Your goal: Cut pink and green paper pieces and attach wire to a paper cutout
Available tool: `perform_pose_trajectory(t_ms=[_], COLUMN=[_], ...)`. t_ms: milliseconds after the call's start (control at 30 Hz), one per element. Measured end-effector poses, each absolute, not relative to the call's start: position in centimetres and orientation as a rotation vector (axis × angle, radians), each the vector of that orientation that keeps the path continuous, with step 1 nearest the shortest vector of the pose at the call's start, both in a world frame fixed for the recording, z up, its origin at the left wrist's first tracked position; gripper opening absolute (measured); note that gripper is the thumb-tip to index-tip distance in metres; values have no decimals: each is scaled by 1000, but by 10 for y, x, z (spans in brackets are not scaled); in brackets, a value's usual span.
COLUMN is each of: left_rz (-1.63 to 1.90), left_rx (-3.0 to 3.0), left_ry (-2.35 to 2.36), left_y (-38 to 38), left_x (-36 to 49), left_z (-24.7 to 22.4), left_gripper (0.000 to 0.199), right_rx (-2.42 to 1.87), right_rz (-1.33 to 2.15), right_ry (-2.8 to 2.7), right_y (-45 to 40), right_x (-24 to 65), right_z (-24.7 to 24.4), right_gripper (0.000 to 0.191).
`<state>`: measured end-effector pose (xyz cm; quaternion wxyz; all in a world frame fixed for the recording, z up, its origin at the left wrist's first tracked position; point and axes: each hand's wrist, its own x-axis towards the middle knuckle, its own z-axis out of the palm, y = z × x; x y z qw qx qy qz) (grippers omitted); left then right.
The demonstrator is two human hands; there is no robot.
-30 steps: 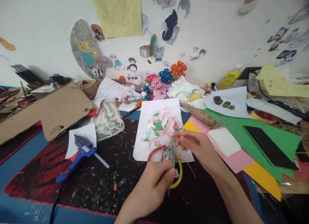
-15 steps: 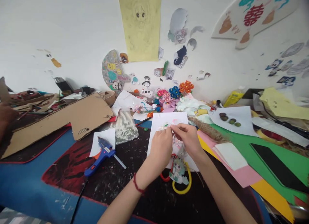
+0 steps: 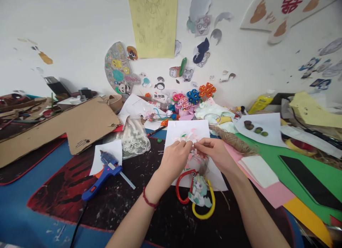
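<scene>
My left hand (image 3: 176, 159) and my right hand (image 3: 212, 151) meet over a sheet of white paper (image 3: 176, 130). Both sets of fingers are pinched close together, and whatever lies between the fingertips is too small and covered to name. Small pink, white and green pieces (image 3: 190, 134) show on the paper just beyond the fingers. Below the hands lies a pair of scissors with red and yellow handles (image 3: 211, 205). A cartoon figure charm (image 3: 200, 191) with pale green hair rests over the handles. The scissors' blades are hidden.
To the left, a blue glue gun (image 3: 104, 178) with its cord rests partly on white paper. Behind it are a bag of white cords (image 3: 135, 137) and cut cardboard (image 3: 91, 123). Right of my hands lie a twine bundle (image 3: 235, 141), coloured sheets and a black phone (image 3: 310, 180). Crafted flowers (image 3: 183, 103) stand behind.
My hands have drawn slightly apart at the fingertips, and more of the scissors' red handle shows. The view has tilted downward. Another person's hand at the far left has gone out of view.
</scene>
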<state>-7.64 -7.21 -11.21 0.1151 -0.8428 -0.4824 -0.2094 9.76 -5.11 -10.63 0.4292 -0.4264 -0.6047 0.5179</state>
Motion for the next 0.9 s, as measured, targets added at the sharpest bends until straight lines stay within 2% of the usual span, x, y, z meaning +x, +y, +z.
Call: perform_pose_trajectory(t_ms=[200,900], left_rz=[-637,-908], left_rx=[-2447,-2407], left_ry=[-1317,-1079], left_y=[-70,-68], left_x=[-78,-79], left_z=[-115,-121], left_gripper=[5,17], right_rx=[-1006,-986], right_rz=[1301,1185], right_ry=[-1524,-1573], right_y=[-50,-49], right_x=[99,110], right_z=[-108,-106], right_gripper=[28,24])
